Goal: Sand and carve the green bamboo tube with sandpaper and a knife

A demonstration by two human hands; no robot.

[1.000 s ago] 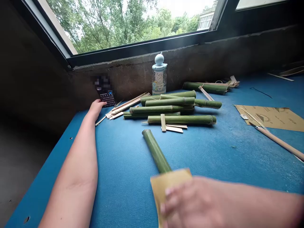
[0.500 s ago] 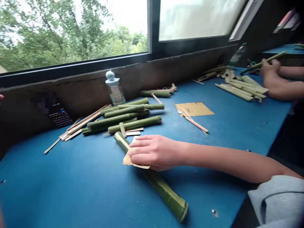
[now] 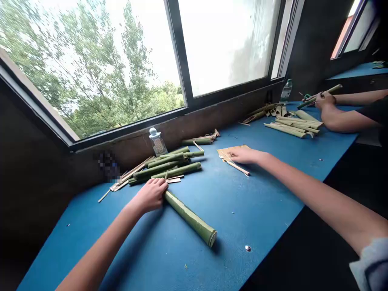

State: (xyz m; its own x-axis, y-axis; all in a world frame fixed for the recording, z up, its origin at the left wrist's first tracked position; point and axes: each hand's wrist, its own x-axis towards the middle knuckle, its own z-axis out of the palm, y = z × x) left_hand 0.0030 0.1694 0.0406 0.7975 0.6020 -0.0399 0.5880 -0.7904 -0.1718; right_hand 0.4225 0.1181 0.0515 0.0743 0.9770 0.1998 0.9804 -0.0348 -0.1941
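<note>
A green bamboo tube [image 3: 190, 217] slants across the blue table, its cut end toward the front. My left hand [image 3: 152, 194] is closed around the tube's far end. Further right, my right hand [image 3: 245, 154] lies palm down with fingers stretched over a tan sheet of sandpaper [image 3: 222, 152]; what lies under the palm is hidden. A thin pale stick [image 3: 239, 167] rests by the sheet's near edge, just below my right fingers.
Several green bamboo tubes [image 3: 168, 166] are piled beyond my left hand, with flat bamboo strips [image 3: 133, 173] beside them. A clear bottle [image 3: 157, 144] stands by the wall. At far right, a co-worker's hands [image 3: 324, 100] hold a bamboo piece near split bamboo [image 3: 291, 126].
My right hand has left the bamboo tube and moved right to the sandpaper sheet. My left hand has come into view, gripping the tube's far end. The view has tilted.
</note>
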